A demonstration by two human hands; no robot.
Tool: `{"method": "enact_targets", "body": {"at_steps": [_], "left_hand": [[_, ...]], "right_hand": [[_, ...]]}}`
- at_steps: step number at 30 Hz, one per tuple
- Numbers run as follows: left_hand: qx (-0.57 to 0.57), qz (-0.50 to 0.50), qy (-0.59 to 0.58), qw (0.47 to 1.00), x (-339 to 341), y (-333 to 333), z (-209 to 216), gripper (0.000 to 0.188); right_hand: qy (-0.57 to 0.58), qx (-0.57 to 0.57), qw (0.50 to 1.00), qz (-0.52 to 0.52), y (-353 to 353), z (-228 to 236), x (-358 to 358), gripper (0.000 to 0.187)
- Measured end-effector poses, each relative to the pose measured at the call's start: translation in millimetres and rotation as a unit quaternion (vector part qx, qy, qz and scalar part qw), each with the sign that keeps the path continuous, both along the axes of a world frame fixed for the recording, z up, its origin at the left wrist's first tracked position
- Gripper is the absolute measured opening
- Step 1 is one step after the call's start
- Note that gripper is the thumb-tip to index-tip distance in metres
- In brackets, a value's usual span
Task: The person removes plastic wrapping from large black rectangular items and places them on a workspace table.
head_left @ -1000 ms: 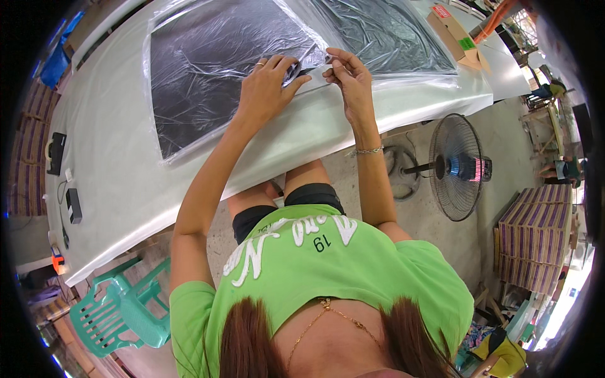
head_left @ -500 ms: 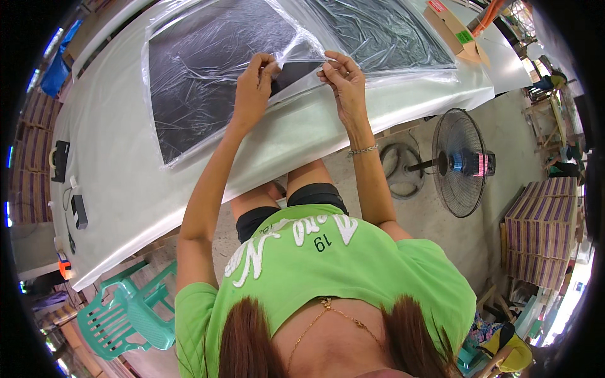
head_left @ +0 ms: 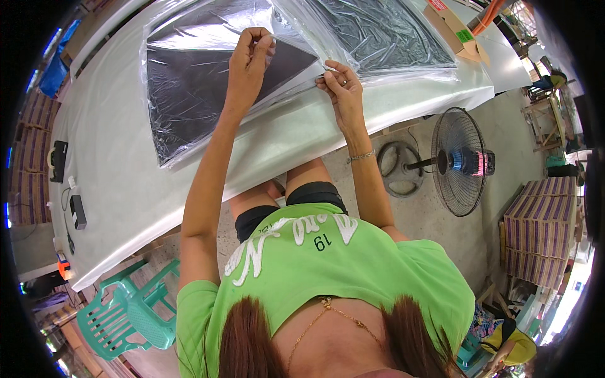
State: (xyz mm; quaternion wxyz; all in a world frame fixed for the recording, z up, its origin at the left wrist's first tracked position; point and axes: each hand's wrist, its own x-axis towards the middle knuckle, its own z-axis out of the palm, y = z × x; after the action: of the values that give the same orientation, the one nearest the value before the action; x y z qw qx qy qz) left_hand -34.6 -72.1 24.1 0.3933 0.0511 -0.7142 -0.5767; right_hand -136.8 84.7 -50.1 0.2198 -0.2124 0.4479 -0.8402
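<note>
A flat dark panel [head_left: 283,66] lies on the pale covered table, wrapped in clear plastic film [head_left: 183,129]. My left hand [head_left: 251,58] is raised over the panel, fingertips pinched on the film and lifting it. A smooth dark part of the panel shows between my hands. My right hand [head_left: 342,88] pinches the film's edge near the panel's right corner. Farther right lies a second dark panel [head_left: 384,34] in wrinkled clear film.
A cardboard box [head_left: 450,28] stands at the table's far right. A tape dispenser [head_left: 58,160] and a small black box [head_left: 78,211] sit at the left. Beside the table are a standing fan [head_left: 460,162], a green plastic chair [head_left: 126,315] and striped stacked bundles [head_left: 541,233].
My left hand has moved up and slightly left, drawing the film away and showing more of the dark panel. My right hand has shifted slightly down.
</note>
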Motion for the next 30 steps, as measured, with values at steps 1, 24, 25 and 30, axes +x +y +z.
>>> {"method": "enact_targets", "body": {"at_steps": [1,24,25,30], "left_hand": [[0.009,-0.005,0.0,1.0,-0.2,-0.2,1.1,0.013],[0.039,-0.055,0.002,0.998,1.8,5.5,-3.3,0.012],[0.036,-0.053,0.001,0.998,2.0,5.0,-4.2,0.012],[0.035,-0.046,-0.005,0.998,3.5,7.5,-4.4,0.012]], "right_hand": [[0.007,0.005,1.0,0.001,0.4,-1.2,-0.6,0.028],[-0.005,0.035,0.999,0.005,2.3,-1.3,-7.5,0.022],[-0.002,0.038,0.999,0.003,2.1,0.1,-7.3,0.022],[0.013,0.067,0.997,-0.036,-2.4,2.8,-6.5,0.019]]}}
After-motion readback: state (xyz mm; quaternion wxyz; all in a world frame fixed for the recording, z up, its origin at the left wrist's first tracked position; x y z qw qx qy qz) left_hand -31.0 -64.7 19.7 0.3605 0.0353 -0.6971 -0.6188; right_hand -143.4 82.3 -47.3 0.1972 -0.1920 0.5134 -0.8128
